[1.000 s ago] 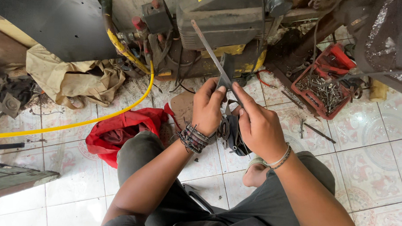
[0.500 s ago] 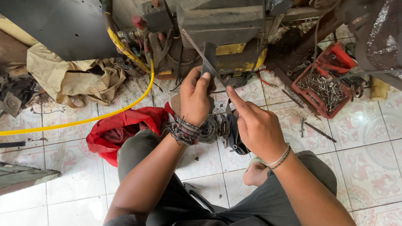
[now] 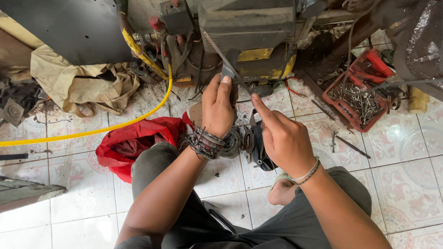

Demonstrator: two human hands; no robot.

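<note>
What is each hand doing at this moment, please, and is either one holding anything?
Left hand: closed around a thin flat metal strip.
Right hand: forefinger extended to the strip's lower end, other fingers curled; whether it grips anything cannot be told.

Bare tile (image 3: 416,161) lay open at the right and lower left. Ahead, the yellow-and-grey machine (image 3: 249,37) blocked passage. Red cloth (image 3: 132,141) and yellow hose (image 3: 84,132) crowded the left; a red tray of screws (image 3: 355,92) the right. Both hands (image 3: 219,107) (image 3: 282,139) filled the middle gap.
</note>
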